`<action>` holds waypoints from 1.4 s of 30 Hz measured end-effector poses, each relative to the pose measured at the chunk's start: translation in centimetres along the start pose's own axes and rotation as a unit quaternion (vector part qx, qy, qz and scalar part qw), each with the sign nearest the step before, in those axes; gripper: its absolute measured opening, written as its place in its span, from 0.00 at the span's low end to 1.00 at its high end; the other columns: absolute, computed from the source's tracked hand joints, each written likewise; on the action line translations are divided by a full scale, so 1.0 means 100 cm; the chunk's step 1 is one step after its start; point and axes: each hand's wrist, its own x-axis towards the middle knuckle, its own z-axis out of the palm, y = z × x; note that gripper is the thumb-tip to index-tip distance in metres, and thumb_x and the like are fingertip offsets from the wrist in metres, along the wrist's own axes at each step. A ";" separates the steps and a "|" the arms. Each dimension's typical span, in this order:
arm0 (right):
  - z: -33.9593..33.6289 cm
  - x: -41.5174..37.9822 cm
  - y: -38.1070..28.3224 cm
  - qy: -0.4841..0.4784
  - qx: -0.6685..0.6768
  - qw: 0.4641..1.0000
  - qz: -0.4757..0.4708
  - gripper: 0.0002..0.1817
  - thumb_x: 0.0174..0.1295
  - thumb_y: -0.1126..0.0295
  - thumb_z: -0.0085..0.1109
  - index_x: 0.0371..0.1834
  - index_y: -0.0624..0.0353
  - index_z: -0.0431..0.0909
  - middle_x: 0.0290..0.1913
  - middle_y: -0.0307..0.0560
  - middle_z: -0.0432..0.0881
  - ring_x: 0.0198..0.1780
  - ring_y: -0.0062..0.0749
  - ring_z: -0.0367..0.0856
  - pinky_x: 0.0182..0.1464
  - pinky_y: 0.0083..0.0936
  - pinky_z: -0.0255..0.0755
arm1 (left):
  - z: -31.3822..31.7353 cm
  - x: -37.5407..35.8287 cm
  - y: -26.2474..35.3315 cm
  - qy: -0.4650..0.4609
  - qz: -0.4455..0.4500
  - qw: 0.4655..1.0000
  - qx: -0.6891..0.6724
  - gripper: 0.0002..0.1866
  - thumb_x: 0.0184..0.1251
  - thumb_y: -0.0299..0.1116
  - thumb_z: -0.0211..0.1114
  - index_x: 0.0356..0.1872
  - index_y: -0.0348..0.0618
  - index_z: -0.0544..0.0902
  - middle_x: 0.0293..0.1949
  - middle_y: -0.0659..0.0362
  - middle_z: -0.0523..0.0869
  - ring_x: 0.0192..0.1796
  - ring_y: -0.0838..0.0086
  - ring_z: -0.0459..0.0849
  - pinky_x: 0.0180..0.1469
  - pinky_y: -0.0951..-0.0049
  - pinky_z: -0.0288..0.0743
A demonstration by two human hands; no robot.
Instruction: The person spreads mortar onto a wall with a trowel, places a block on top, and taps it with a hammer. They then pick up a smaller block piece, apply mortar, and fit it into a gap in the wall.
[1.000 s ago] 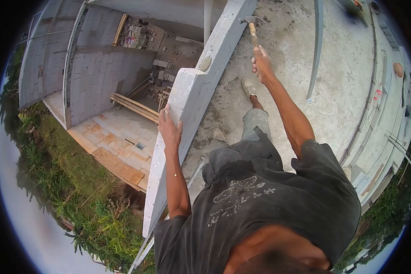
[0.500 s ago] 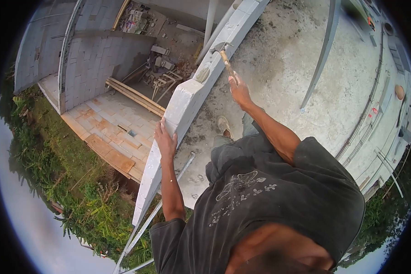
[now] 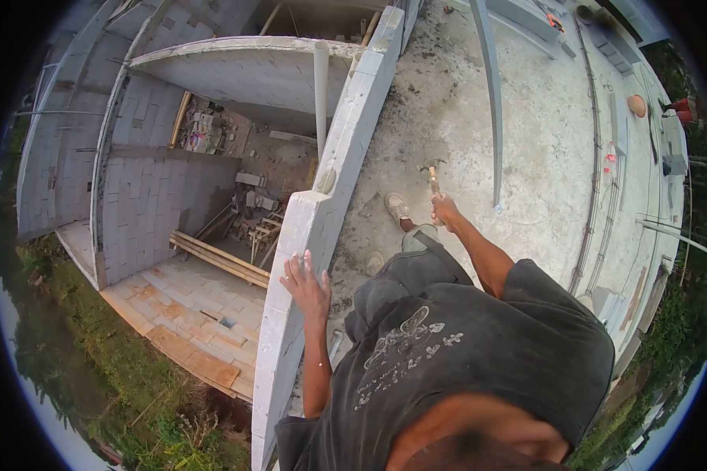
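My right hand [image 3: 445, 211] grips the wooden handle of a claw hammer [image 3: 434, 179], held out over the concrete floor with its metal head pointing away from me. My left hand [image 3: 307, 291] overlaps the top of the pale block wall [image 3: 294, 235], fingers spread and pointing forward. The wall steps down just beyond that hand. In the lower part of its top lies a rounded grey patch [image 3: 324, 181].
Left of the wall is a drop to a lower room with bamboo poles [image 3: 220, 257] and rubble. A long grey metal bar [image 3: 492, 102] lies across the concrete floor [image 3: 538, 157] to the right. A white pipe [image 3: 321, 98] rises beside the wall.
My right hand has brought the hammer away from the wall to over the floor. My left hand's fingers have spread more. The view has shifted, showing more of the rooms ahead.
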 end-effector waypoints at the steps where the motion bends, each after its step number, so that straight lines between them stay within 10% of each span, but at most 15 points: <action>1: -0.035 0.012 0.043 0.052 -0.066 0.996 0.019 0.09 0.74 0.63 0.54 0.47 0.53 0.66 0.26 0.38 0.71 0.20 0.25 0.72 0.17 0.28 0.68 | 0.004 -0.011 0.013 -0.008 0.040 0.998 -0.052 0.43 0.64 0.35 0.73 0.79 0.52 0.62 0.74 0.48 0.67 0.77 0.50 0.63 0.76 0.40 0.55; 5: -0.123 -0.060 0.181 0.164 -0.402 0.899 0.058 0.23 0.62 0.72 0.52 0.60 0.68 0.73 0.37 0.60 0.86 0.37 0.49 0.90 0.36 0.42 0.84 | 0.072 -0.071 0.026 -0.291 0.116 0.872 -0.376 0.34 0.72 0.44 0.67 0.74 0.40 0.69 0.67 0.43 0.77 0.72 0.50 0.72 0.75 0.57 0.62; 7: -0.122 -0.141 0.222 0.159 -0.375 0.906 0.112 0.22 0.64 0.72 0.48 0.61 0.69 0.70 0.42 0.65 0.86 0.35 0.48 0.90 0.31 0.42 0.84 | 0.116 -0.110 0.004 -0.427 -0.008 0.776 -0.464 0.31 0.79 0.49 0.58 0.71 0.35 0.72 0.64 0.42 0.81 0.69 0.50 0.75 0.73 0.60 0.64; 10: -0.138 -0.169 0.388 0.160 -0.259 0.935 0.184 0.15 0.65 0.73 0.48 0.55 0.63 0.71 0.39 0.60 0.85 0.34 0.50 0.87 0.29 0.45 0.80 | 0.136 -0.158 -0.053 -0.591 0.019 0.665 -0.455 0.32 0.79 0.53 0.56 0.69 0.34 0.74 0.61 0.42 0.83 0.66 0.51 0.78 0.71 0.62 0.65; 12: -0.179 -0.137 0.562 0.006 -0.544 0.838 0.042 0.12 0.63 0.62 0.58 0.46 0.52 0.83 0.41 0.50 0.88 0.42 0.44 0.89 0.42 0.42 0.80 | 0.139 -0.190 -0.082 -0.618 -0.001 0.644 -0.451 0.31 0.78 0.52 0.57 0.68 0.34 0.75 0.60 0.42 0.83 0.65 0.52 0.79 0.70 0.62 0.66; 14: -0.172 -0.164 0.600 -0.067 -0.678 0.731 -0.025 0.11 0.60 0.59 0.64 0.41 0.50 0.87 0.40 0.46 0.90 0.45 0.41 0.89 0.45 0.40 0.80 | 0.143 -0.213 -0.100 -0.626 -0.020 0.643 -0.441 0.31 0.77 0.52 0.58 0.67 0.35 0.76 0.60 0.43 0.84 0.64 0.52 0.79 0.69 0.62 0.68; 16: -0.136 -0.226 0.543 -0.055 -0.628 0.776 0.022 0.09 0.61 0.64 0.64 0.40 0.55 0.83 0.34 0.46 0.87 0.39 0.40 0.88 0.38 0.39 0.79 | 0.148 -0.225 -0.105 -0.630 -0.023 0.648 -0.428 0.31 0.76 0.51 0.59 0.67 0.35 0.77 0.59 0.43 0.84 0.63 0.53 0.80 0.68 0.62 0.69; 20: -0.159 -0.191 0.637 0.111 -0.353 0.929 0.019 0.05 0.63 0.66 0.59 0.36 0.51 0.84 0.27 0.42 0.81 0.32 0.38 0.83 0.34 0.41 0.76 | 0.156 -0.223 -0.086 -0.625 -0.002 0.678 -0.386 0.30 0.74 0.50 0.61 0.65 0.36 0.78 0.58 0.44 0.85 0.62 0.54 0.81 0.65 0.62 0.71; 23: -0.161 -0.220 0.610 0.220 0.187 0.935 0.206 0.19 0.68 0.70 0.56 0.61 0.44 0.76 0.29 0.43 0.78 0.25 0.33 0.76 0.20 0.35 0.62 | 0.161 -0.214 -0.062 -0.606 0.003 0.717 -0.343 0.29 0.73 0.50 0.63 0.64 0.36 0.79 0.57 0.45 0.85 0.61 0.55 0.82 0.64 0.62 0.73; 27: -0.171 -0.253 0.548 0.251 0.012 0.962 0.111 0.16 0.68 0.67 0.52 0.59 0.46 0.74 0.25 0.41 0.72 0.20 0.29 0.68 0.17 0.33 0.58 | 0.161 -0.209 -0.004 -0.562 -0.018 0.778 -0.280 0.28 0.71 0.49 0.65 0.62 0.37 0.81 0.56 0.45 0.86 0.59 0.56 0.83 0.62 0.62 0.75; 30: -0.182 -0.276 0.522 0.245 -0.082 0.961 0.103 0.20 0.67 0.63 0.54 0.60 0.57 0.75 0.41 0.64 0.86 0.35 0.54 0.86 0.34 0.47 0.78 | 0.152 -0.221 0.070 -0.530 0.019 0.803 -0.273 0.26 0.68 0.46 0.67 0.60 0.38 0.83 0.56 0.47 0.87 0.57 0.57 0.84 0.60 0.62 0.77; 33: -0.215 -0.280 0.527 0.194 -0.134 0.966 0.110 0.24 0.65 0.59 0.58 0.61 0.57 0.75 0.46 0.66 0.86 0.46 0.60 0.87 0.45 0.50 0.79 | 0.233 -0.223 0.073 -0.620 0.302 0.693 -0.212 0.28 0.62 0.41 0.70 0.61 0.36 0.82 0.56 0.49 0.87 0.56 0.57 0.85 0.60 0.62 0.76; 42: -0.267 -0.297 0.524 0.265 -0.051 0.958 0.092 0.25 0.53 0.62 0.59 0.54 0.58 0.80 0.53 0.64 0.87 0.58 0.56 0.86 0.56 0.45 0.80 | 0.249 -0.241 0.099 -0.579 0.232 0.741 -0.248 0.35 0.67 0.44 0.68 0.70 0.31 0.74 0.70 0.42 0.76 0.72 0.57 0.74 0.71 0.61 0.67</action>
